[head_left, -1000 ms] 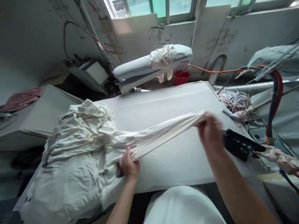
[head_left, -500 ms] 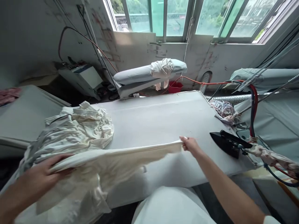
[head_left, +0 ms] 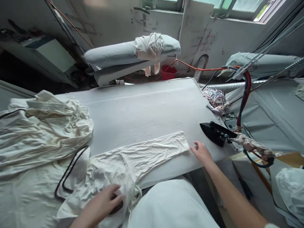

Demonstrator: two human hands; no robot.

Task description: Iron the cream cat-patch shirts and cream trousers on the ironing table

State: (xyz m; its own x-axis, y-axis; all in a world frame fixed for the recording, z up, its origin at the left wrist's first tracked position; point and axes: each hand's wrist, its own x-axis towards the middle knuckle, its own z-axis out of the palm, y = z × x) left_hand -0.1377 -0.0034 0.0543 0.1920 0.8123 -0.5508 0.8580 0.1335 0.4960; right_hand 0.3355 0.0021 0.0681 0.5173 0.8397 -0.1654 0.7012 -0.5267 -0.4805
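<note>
A cream garment (head_left: 154, 153) with dark piping lies on the white padded ironing table (head_left: 142, 117). One long sleeve or leg of it stretches flat but wrinkled toward the right, while the rest bunches up near the front edge. Over that bunched part is my left hand (head_left: 104, 201), fingers curved and thumb apart, gripping nothing that I can see. My right hand (head_left: 201, 154) is just beyond the hem end, with loosely bent fingers and nothing in them. To its right, a black iron (head_left: 216, 133) rests on the table, its handle end pointing right.
A heap of cream garments (head_left: 54, 123) covers the table's left end. Cloth-wrapped hoses and cables (head_left: 245, 95) run to the iron. Behind the table stand a padded arm board (head_left: 114, 53) and a red bucket (head_left: 168, 72). Tangled cords (head_left: 215, 97) hang at the right edge.
The cloth that both hands held stretched up now lies on the table, let go by both. My left hand has moved right, and the view has tilted downward.
</note>
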